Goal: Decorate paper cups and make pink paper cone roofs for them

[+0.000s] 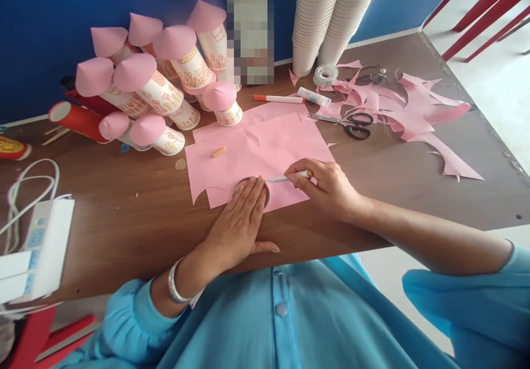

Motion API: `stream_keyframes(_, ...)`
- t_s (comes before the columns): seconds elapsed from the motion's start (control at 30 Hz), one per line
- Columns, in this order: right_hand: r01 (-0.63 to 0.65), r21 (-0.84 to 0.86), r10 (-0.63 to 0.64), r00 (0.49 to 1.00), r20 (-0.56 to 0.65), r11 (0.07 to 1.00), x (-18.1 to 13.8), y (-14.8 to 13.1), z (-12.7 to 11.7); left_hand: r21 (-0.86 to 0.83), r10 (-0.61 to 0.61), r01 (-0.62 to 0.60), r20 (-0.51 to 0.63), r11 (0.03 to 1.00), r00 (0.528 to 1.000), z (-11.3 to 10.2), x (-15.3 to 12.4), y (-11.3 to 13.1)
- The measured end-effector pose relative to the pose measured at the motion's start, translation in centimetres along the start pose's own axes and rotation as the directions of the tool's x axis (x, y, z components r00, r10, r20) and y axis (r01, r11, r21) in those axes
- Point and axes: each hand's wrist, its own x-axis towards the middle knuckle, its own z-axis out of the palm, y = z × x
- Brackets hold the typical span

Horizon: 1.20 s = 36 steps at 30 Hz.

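"Left hand (238, 217), right hand (334, 186): what is each doing in the head view?"

"My left lies flat, fingers together and thumb out, pressing on a round thing (269, 193) at the near edge of the pink paper (265, 143). My right is closed round a white pen (276, 179), its tip at or just beside that rim."

"A lid, or a ring?"

"My fingers cover most of it, so I can't tell."

"And about the paper?"

"A small orange piece (219, 152) lies on it; scissors (344, 122) sit to its right, pink scraps (426, 110) further right, and cone-topped cups (192, 71) by its far left corner."

"How will things handle?"

"I'd judge the paper light, limp and easily creased: better pressed flat than pinched. The rim looks stiff and might slide, so it wants flat fingers on top. The pen should be light; I have it by the back half."
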Motion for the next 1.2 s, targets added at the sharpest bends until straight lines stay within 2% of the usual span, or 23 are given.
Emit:
stream_keyframes(0.17, 0.160, -0.103, -0.163, 0.986, -0.028, 0.982, -2.1, -0.3, 0.1, 0.008, -0.011, 0.011, 0.006, 1.000, 1.000, 0.1, 0.0, 0.0)
stream_keyframes(0.3, 0.303, -0.181, -0.311, 0.950, -0.018, 0.936, -3.5, -0.6, 0.3, 0.036, -0.025, 0.024, 0.010, 0.999, 1.000, 0.0, 0.0, 0.1)
stream_keyframes(0.43, 0.381, -0.239, -0.394, 0.919, -0.007, 0.893, -4.4, -1.1, 0.6, 0.099, -0.022, 0.021, 0.007, 0.995, 1.000, -0.1, 0.1, 0.2)
stream_keyframes(0.63, 0.457, -0.321, -0.480, 0.877, 0.007, 0.830, -5.2, -1.7, 1.3, 0.108, -0.022, 0.021, 0.004, 0.994, 1.000, -0.1, 0.1, 0.3)
stream_keyframes(0.87, 0.519, -0.321, -0.541, 0.841, 0.027, 0.792, -5.9, -2.2, 1.8, 0.116, -0.019, 0.020, -0.007, 0.993, 1.000, 0.1, 0.0, 0.2)
stream_keyframes(1.2, 0.548, -0.291, -0.550, 0.831, 0.083, 0.785, -6.6, -2.4, 2.4, 0.110, -0.012, 0.015, -0.028, 0.994, 1.000, 0.1, 0.1, 0.3)
